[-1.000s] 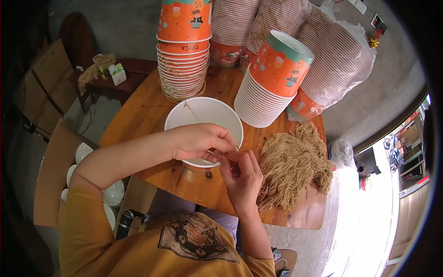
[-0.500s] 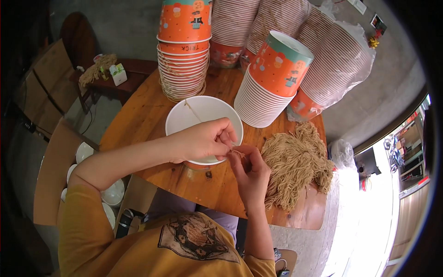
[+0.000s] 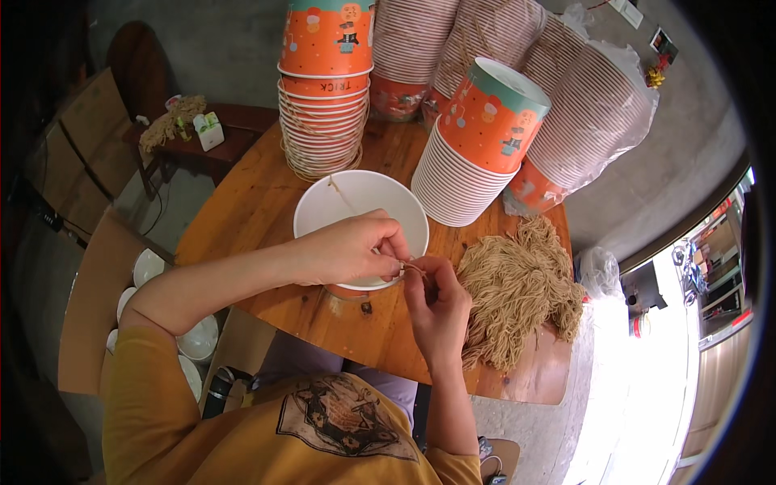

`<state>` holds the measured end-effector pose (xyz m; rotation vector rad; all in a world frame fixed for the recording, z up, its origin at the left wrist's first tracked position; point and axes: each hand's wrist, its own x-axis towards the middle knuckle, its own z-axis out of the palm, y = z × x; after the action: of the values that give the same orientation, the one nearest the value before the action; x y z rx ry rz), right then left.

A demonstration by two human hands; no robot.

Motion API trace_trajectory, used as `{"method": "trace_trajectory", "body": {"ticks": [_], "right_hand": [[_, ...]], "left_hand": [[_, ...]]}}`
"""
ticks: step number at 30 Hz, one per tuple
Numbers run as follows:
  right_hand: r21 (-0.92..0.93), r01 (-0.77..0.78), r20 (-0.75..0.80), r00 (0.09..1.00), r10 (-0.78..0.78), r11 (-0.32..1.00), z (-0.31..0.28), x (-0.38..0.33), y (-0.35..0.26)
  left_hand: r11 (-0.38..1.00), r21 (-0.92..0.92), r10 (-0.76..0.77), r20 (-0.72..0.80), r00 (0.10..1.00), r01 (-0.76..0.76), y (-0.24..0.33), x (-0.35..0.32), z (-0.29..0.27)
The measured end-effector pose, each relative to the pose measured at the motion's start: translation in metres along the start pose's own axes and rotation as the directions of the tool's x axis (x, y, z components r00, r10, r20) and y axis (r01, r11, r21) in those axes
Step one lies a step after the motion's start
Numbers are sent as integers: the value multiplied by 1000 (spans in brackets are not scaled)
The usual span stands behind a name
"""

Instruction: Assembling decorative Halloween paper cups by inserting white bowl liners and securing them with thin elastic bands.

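Left hand [image 3: 356, 249] and right hand [image 3: 436, 301] meet fingertip to fingertip, both pinched on a thin tan string [image 3: 415, 269] at the white bowl's [image 3: 360, 212] 5 o'clock rim. Step, as judged: fixing the string to the bowl. Next move needs fine finger work. String pile [image 3: 517, 291] lies at 3 o'clock on the desk [image 3: 259, 210]. Knot detail too small to read; fingers hide the string ends.

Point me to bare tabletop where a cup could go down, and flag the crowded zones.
Bare wood: left part of the table, between the white bowl and the left edge; a narrower strip at the near edge below the left hand. Crowded: the back with the cup stacks, and the right side under the string pile by the right hand.
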<state>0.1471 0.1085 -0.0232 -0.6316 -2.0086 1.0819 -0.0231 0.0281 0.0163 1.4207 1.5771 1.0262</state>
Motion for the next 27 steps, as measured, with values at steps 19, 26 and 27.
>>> {"method": "trace_trajectory", "body": {"ticks": [19,26,27], "right_hand": [[-78,85,-73,993,-91,993,9,-7,7],[-234,245,-132,951,-281,941,12,-15,7],[-148,173,-129,973,-192,974,13,-16,8]], "left_hand": [[957,250,181,-107,978,-150,3,-7,10],[995,75,75,-97,992,-68,8,-11,15],[990,94,114,-98,989,-105,6,-11,15]]}}
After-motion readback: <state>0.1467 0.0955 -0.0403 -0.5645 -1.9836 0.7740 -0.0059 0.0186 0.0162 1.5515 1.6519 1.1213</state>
